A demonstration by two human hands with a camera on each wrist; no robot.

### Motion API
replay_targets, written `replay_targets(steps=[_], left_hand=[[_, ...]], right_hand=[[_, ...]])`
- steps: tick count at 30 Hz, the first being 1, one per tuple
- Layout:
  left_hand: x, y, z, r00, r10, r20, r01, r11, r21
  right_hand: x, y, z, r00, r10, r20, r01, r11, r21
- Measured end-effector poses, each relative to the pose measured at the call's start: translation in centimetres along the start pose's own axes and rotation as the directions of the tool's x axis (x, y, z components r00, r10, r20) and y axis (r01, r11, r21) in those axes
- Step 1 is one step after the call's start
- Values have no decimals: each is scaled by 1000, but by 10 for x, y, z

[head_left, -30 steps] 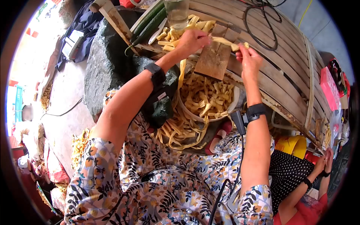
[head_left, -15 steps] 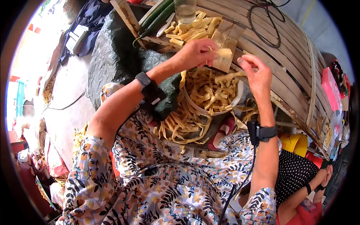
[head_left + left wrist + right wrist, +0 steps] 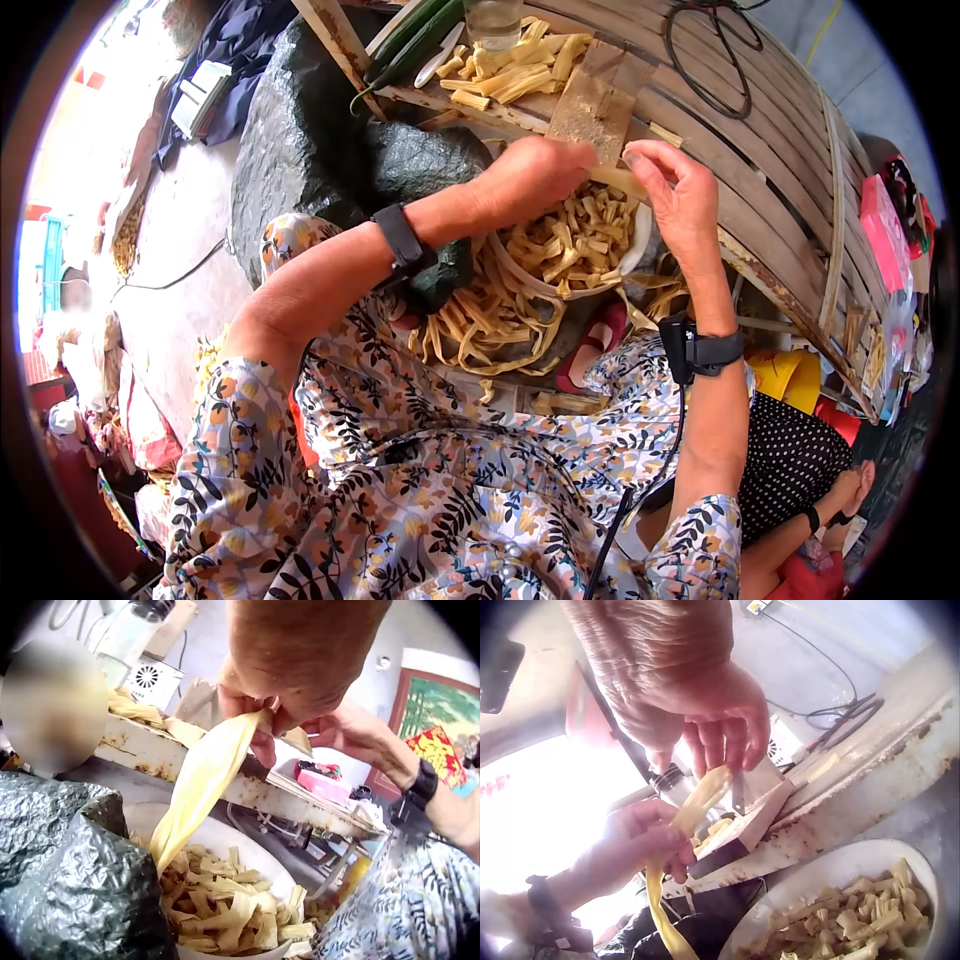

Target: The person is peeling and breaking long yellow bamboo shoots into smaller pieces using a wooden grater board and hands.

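In the head view, a pale yellow flat strip spans the gap between the two hands, above the basin. My left hand pinches it, and its long tail hangs down in the left wrist view. My right hand has its fingertips at the strip's upper end, which shows in the right wrist view just under those fingers. Below is a white basin of short cut pieces. A wooden board lies just beyond the hands, and a grey metal piece stands by it.
More yellow pieces lie on the slatted table beside a water glass and cucumbers. Long strips heap beside the basin. Dark green plastic bulges at left. A black cable coils behind.
A short piece below the right hand, seen half a second ago, is gone from there. The right hand has come back to the strip's end; the left hand has moved slightly right and down.
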State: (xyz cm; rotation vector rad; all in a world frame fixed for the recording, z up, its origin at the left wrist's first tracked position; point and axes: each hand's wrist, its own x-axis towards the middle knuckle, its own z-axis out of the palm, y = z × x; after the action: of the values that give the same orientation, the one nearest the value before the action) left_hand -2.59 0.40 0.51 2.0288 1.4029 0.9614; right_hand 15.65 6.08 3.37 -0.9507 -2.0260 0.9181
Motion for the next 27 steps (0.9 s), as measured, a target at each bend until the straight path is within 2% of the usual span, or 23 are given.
replay_targets(steps=[2,3,4,6,7,9,11,12,13,14,16,18,20,21,23,24,26,27], left_hand=[[0,5,6,988,149,26,-152,968,202],[1,9,9,992,92,83,-109,968,226],[-1,11,10,990,110,90,-128,965,229],[-4,12,9,985,143,100,-163,958,235],[-6,11,11,981,100,163,-149,935,322],[-9,6,19,960,1,278,-142,861,488],[-14,-3,21,973,7,231,-55,978,199],[-14,-3,17,979,5,205,-14,999,45],[-12,-4,12,955,-29,296,51,997,-65],[-9,-5,5,948,-35,315,79,988,-130],[-4,-5,-12,936,-45,349,141,957,-254],[2,-8,-30,922,-56,383,207,907,-366],[4,0,-41,902,-46,430,271,836,-477],[4,1,-40,889,-52,455,322,777,-540],[4,5,-35,865,-54,499,415,636,-650],[6,2,-28,880,-46,473,395,622,-676],[4,-4,-21,875,-69,479,461,419,-782],[4,-11,-16,877,4,480,449,345,-824]], right_hand=[[1,4,0,998,45,48,-38,990,-136],[0,12,4,994,3,113,19,980,-199],[-4,18,5,975,156,156,-133,980,-147],[-7,22,8,862,432,266,-431,900,-63],[-9,24,7,901,385,201,-380,923,-65],[-8,26,-5,901,401,163,-407,913,3],[-8,20,-18,913,392,114,-400,915,54],[-7,16,-23,913,382,141,-391,919,43],[-6,14,-29,913,372,166,-382,924,33],[-7,15,-35,912,362,190,-373,928,22],[-11,18,-36,804,417,423,-451,892,-23],[-19,3,-27,635,417,650,-531,847,-25],[-21,-18,-17,491,242,837,-625,767,146],[-21,-24,-16,513,95,853,-600,750,278],[-19,-21,-12,642,7,767,-554,696,457],[-17,-20,-12,702,-33,711,-516,665,540],[-13,-26,-12,755,-30,655,-463,683,565],[-14,-21,-8,783,-52,620,-433,669,604]])
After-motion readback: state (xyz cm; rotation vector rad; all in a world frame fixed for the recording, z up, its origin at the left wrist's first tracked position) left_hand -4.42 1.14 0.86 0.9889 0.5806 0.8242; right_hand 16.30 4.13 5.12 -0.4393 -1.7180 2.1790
